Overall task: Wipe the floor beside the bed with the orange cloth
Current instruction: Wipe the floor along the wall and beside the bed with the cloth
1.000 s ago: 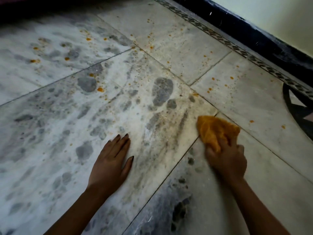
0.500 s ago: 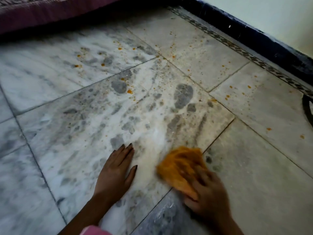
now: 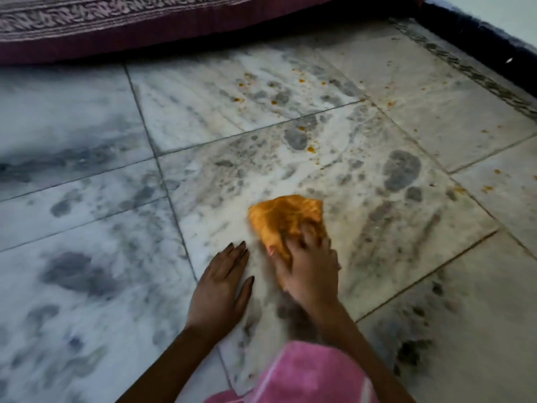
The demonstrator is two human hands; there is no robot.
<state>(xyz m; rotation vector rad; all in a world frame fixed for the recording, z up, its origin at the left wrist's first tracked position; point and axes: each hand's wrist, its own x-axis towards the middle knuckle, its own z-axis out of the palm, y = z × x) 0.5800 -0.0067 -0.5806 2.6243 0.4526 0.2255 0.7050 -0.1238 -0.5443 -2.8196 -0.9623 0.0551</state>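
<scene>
Now right hand (image 3: 309, 269) clutches orange cloth (image 3: 286, 218), bunched ahead of its fingers; left hand (image 3: 222, 283) flat, fingers straight, on marble floor (image 3: 87, 199).

Pink fabric (image 3: 305, 373) sits at the near edge. Dark skirting (image 3: 479, 45) runs far right, below a pale wall (image 3: 508, 13).

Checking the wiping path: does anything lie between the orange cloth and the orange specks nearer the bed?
Nothing visible does. Only marble floor lies between the orange cloth, gripped by the right hand, and the orange specks; the left hand rests flat beside it.
</scene>
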